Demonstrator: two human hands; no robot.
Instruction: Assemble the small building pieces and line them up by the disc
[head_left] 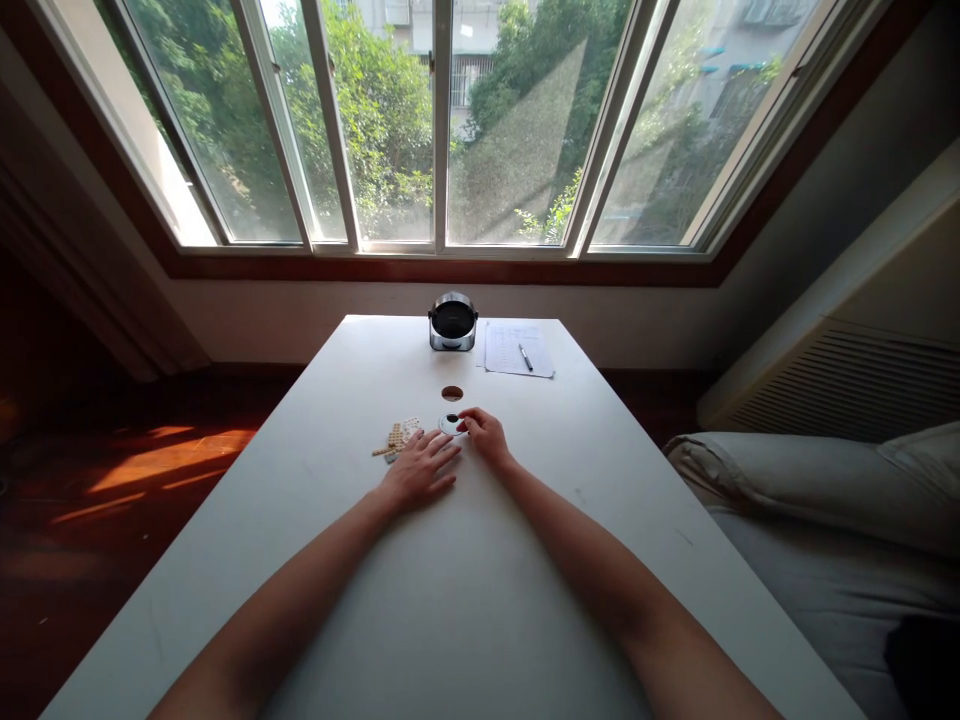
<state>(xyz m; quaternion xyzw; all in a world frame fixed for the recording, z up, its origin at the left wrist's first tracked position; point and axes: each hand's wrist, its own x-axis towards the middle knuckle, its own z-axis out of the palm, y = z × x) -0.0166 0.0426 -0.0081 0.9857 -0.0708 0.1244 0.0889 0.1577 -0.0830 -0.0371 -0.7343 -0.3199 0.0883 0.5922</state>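
My left hand (420, 467) lies flat on the white table (465, 580) with its fingers spread, holding nothing. Just beyond its fingertips sit small tan and white pieces (397, 438), too small to name. My right hand (486, 434) is curled with its fingertips pinched at the edge of a small round disc with a dark centre (452, 423). Whether the disc is lifted or rests on the table I cannot tell.
A round brown hole or spot (452, 393) lies in the table beyond the disc. At the far edge stand a small dark round fan (453, 322) and a sheet of paper (514, 350) with a pen (526, 357). A grey cushion (825, 480) lies to the right.
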